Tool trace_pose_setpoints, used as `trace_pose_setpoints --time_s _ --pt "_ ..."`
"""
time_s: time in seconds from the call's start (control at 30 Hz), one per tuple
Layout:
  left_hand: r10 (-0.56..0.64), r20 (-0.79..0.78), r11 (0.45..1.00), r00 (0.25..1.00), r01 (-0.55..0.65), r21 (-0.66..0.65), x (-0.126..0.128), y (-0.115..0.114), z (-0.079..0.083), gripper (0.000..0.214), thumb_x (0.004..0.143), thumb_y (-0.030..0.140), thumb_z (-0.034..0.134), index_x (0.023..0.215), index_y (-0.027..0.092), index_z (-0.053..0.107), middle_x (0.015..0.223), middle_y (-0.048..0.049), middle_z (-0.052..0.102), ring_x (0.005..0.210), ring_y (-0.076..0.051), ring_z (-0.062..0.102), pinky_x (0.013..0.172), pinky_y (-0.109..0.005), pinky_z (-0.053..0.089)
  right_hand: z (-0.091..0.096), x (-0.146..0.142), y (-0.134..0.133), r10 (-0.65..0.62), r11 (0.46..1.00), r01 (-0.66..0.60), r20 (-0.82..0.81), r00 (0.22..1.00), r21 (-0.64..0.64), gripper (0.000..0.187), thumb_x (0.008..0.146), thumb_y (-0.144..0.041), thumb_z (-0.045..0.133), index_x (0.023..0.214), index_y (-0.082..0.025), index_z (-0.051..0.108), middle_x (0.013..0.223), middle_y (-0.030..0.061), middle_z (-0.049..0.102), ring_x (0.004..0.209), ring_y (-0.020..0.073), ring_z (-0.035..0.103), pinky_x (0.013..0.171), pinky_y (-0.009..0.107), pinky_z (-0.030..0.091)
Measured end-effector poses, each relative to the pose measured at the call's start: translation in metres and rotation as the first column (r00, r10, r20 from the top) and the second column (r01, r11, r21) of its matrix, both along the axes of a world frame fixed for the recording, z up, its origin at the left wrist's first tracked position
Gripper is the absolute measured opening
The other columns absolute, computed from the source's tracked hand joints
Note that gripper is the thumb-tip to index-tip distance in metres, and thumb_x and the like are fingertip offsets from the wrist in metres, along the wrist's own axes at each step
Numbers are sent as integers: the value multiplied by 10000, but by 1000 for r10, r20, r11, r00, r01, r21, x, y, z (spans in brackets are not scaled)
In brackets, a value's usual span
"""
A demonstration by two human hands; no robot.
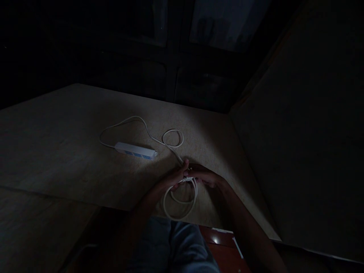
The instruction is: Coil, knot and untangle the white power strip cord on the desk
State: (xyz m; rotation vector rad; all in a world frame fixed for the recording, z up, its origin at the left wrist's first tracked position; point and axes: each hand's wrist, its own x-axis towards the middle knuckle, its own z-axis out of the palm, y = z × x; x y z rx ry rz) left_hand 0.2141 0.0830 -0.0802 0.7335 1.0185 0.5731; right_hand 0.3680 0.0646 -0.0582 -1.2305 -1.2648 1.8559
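Observation:
A white power strip with blue sockets lies on a beige table in a dim room. Its white cord runs off the strip's left end, arcs back and makes a small loop near the middle of the table. Nearer to me the cord forms coils that hang over the table's front edge. My left hand and my right hand meet at the top of those coils, both with fingers closed on the bunched cord.
A second beige surface adjoins the table on the right. Dark cabinet doors stand behind. Below the hands are blue-clad knees and a reddish-brown floor.

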Motion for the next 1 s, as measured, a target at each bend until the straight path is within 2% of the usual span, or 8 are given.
trace_pose_setpoints --time_s 0.1,0.23,0.37,0.5,0.6,0.77,0.87,1.0 --pt "-210 -14 977 978 210 -26 -4 7 11 751 723 864 404 617 148 604 369 20 424 262 -63 242 315 -219 136 -6 2 7 8 999 -11 -46 999 -52 360 680 -439 775 871 -149 680 722 8 686 529 108 570 459 192 420" --pt "28 259 997 966 -9 -75 -17 7 10 511 872 634 508 876 144 655 626 -28 660 377 -106 486 398 -230 377 -18 4 11 -185 981 173 -155 970 -90 314 738 -456 688 741 -149 626 485 -52 516 365 55 382 354 173 265" --pt "232 530 971 815 -159 -180 -25 -10 -10 227 897 284 562 1036 138 667 988 -109 741 743 -200 696 720 -330 540 -24 -2 12 -402 916 368 -339 851 -161 272 754 -434 645 759 -167 595 408 -103 376 341 51 253 342 180 207" --pt "356 659 934 662 -238 -266 -18 -33 -24 256 896 297 560 1036 122 684 1099 -149 719 1092 -289 654 991 -449 465 -28 -16 8 -595 803 544 -392 702 -244 288 766 -464 630 691 -203 532 402 -93 398 342 76 315 352 196 276" --pt "406 661 914 631 -279 -296 -7 -45 -24 276 912 354 553 1009 136 690 1043 -133 731 1160 -279 623 1037 -453 440 -30 -30 1 -703 703 648 -421 573 -292 322 795 -466 606 628 -219 485 409 -74 443 365 95 399 384 210 353" --pt "537 606 843 587 -409 -350 6 -53 -15 411 901 534 549 857 150 690 888 -96 729 1012 -264 672 921 -412 510 -27 -48 -19 -759 602 715 -532 375 -354 215 813 -399 621 723 -211 572 491 -73 545 419 106 489 450 223 442" --pt "609 551 791 570 -480 -378 7 -54 -13 402 840 546 642 760 152 646 695 -27 661 718 -184 662 764 -348 540 -22 -49 -36 -734 630 676 -578 357 -382 188 816 -363 615 722 -200 612 549 -45 612 485 123 554 534 253 511" --pt "604 506 797 616 -452 -401 1 -53 -8 407 772 514 735 690 154 563 438 99 359 386 -56 381 473 -204 413 -19 -40 -66 -700 668 653 -598 390 -357 49 736 -209 663 782 -192 669 717 -32 697 610 115 620 649 245 545"
